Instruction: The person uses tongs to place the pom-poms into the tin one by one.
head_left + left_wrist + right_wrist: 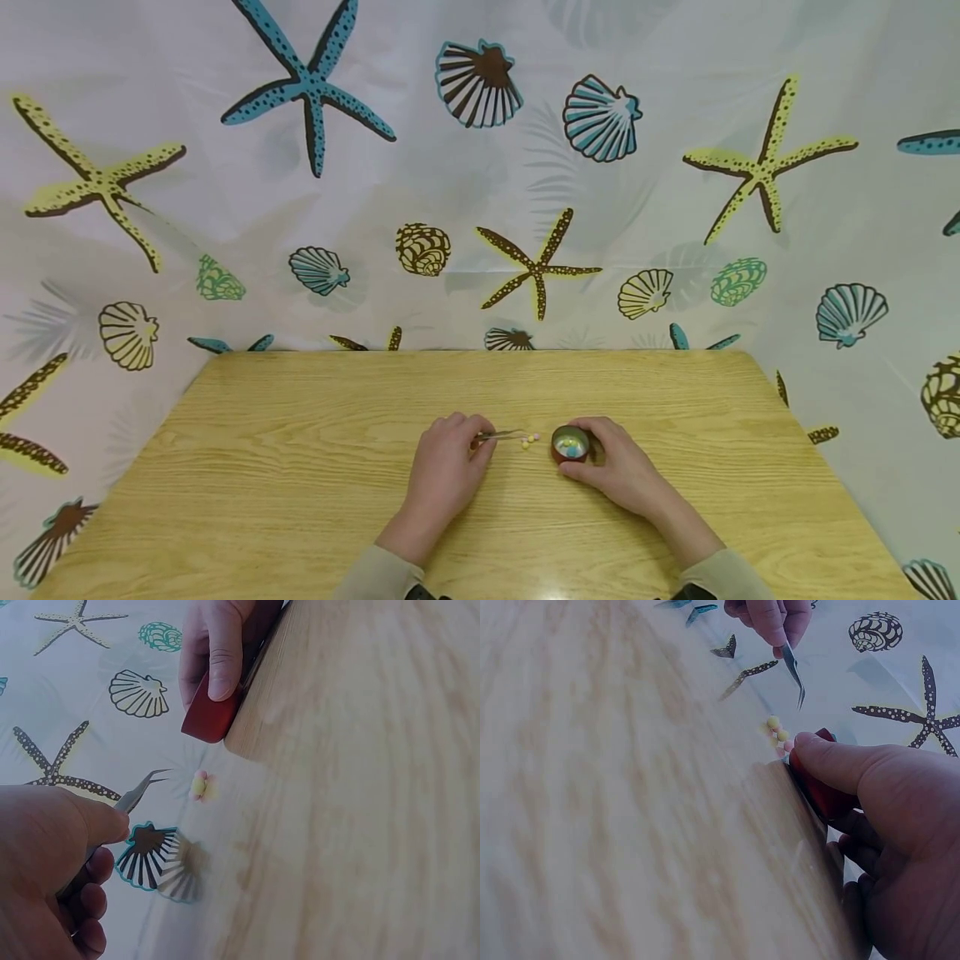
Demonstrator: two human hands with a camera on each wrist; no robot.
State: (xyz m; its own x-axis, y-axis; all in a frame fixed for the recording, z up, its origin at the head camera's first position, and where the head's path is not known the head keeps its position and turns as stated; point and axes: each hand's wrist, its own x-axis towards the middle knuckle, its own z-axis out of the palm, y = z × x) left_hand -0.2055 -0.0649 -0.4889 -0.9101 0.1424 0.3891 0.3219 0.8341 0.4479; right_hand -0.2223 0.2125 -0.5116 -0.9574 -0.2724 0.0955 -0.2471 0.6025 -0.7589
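My left hand [450, 462] pinches a pair of bent-tip metal tweezers [504, 434] between thumb and fingers. In the left wrist view the tweezers [135, 793] show their two tips slightly apart, with nothing between them. Several small yellow and pink beads [526, 445] lie on the table just past the tips. To their right, my right hand [618, 462] grips a small round red cup [558, 457] with a dark rim, thumb at the near side. Yellow and blue pieces sit inside it. The right wrist view has the beads [782, 736] close beside the cup [826, 787].
The wooden table [300, 483] spreads out on both sides of the hands. Behind it and along its sides hangs a white cloth [360, 192] printed with starfish and shells, meeting the table's back edge.
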